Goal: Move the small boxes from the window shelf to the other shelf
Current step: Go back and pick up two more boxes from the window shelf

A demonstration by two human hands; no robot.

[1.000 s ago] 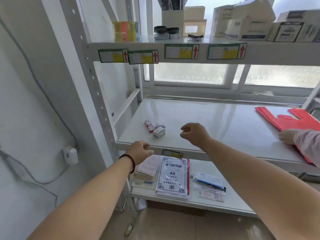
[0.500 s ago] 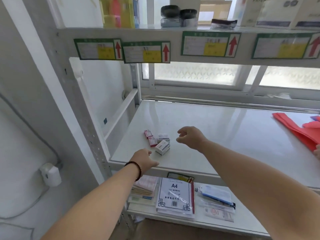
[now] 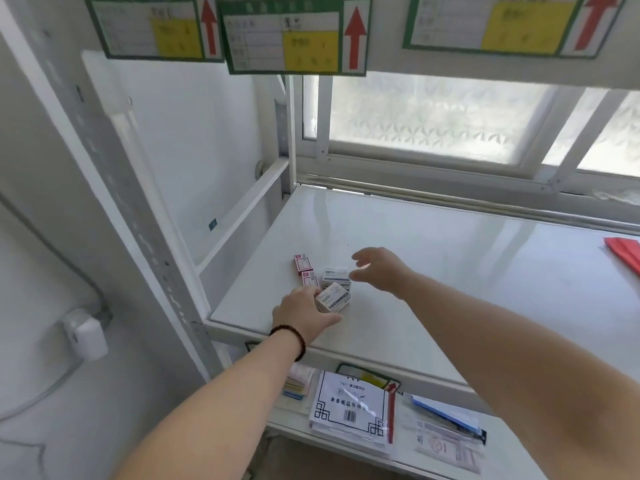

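Note:
Several small boxes lie in a cluster on the white window shelf (image 3: pixel 450 258), near its front left corner. Two are red and white (image 3: pixel 303 264), two are white: the nearest white box (image 3: pixel 334 296) and another white box (image 3: pixel 336 276) behind it. My left hand (image 3: pixel 301 313), with a dark bead bracelet on the wrist, has its fingers around the left side of the nearest white box, which still rests on the shelf. Just right of the cluster, my right hand (image 3: pixel 381 271) hovers with fingers spread, holding nothing.
A lower shelf (image 3: pixel 294 424) holds a pack of A4 paper (image 3: pixel 349 407), a stack of booklets (image 3: pixel 299 379) and plastic sleeves (image 3: pixel 446 434). Red plastic (image 3: pixel 623 251) lies at the shelf's right edge. Labels with red arrows (image 3: pixel 294 36) hang overhead. A grey upright post (image 3: pixel 145 216) stands left.
My view has moved closer to the shelf. My left hand has reached forward onto the nearest white box. My right hand has opened and moved toward the cluster.

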